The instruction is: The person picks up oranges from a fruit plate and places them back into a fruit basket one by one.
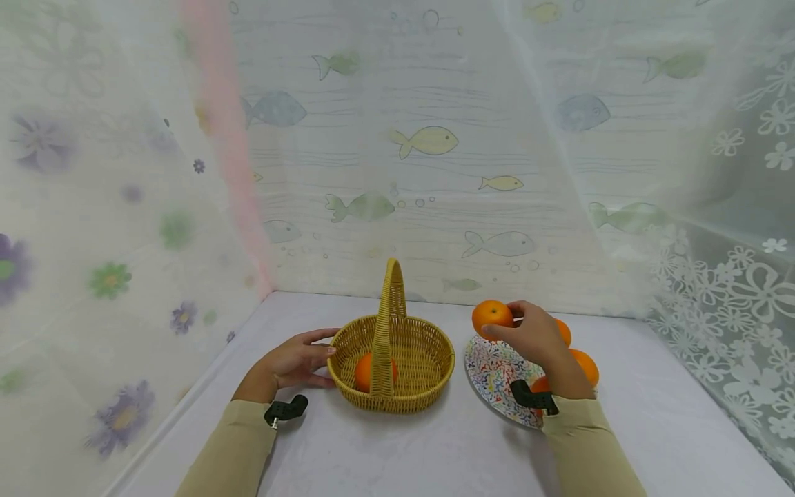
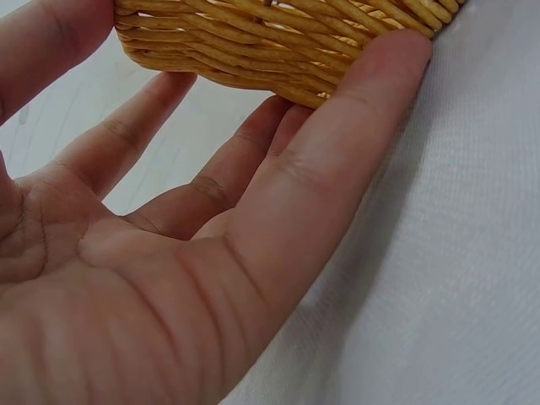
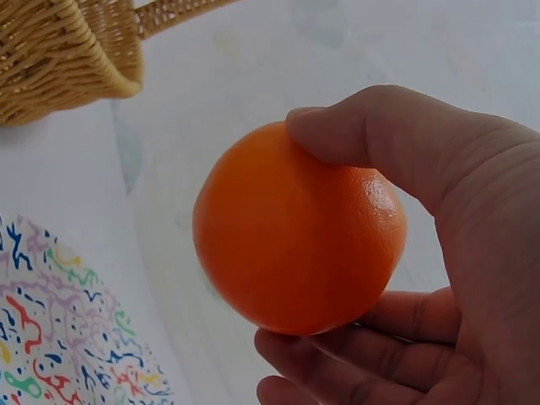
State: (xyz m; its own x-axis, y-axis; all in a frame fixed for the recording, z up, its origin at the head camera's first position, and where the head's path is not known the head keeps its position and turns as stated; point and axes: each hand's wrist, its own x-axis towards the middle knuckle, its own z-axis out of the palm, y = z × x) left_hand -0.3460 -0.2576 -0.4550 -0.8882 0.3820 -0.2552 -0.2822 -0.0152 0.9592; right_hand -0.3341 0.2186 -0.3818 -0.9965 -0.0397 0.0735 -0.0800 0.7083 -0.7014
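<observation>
My right hand (image 1: 535, 336) grips an orange (image 3: 295, 236), thumb on one side and fingers under the other, raised over the patterned plate (image 1: 493, 369). A yellow wicker basket (image 1: 424, 362) with a tall arched handle stands left of the plate. Inside it lies one orange (image 1: 363, 373), partly behind the handle. At the basket's left side is my left hand (image 1: 297, 362), fingers spread and fairly straight, their tips against the woven wall (image 2: 228, 42). Several more oranges (image 1: 584, 366) sit on the plate's right part, partly hidden by my right hand and wrist.
A white cloth covers the table (image 1: 397, 455). Behind it hangs a pale curtain (image 1: 385, 172) with printed fish, and flowered sheets stand at the left (image 1: 118, 331) and right (image 1: 733, 324). Each wrist wears a small black mount. A short gap separates basket and plate.
</observation>
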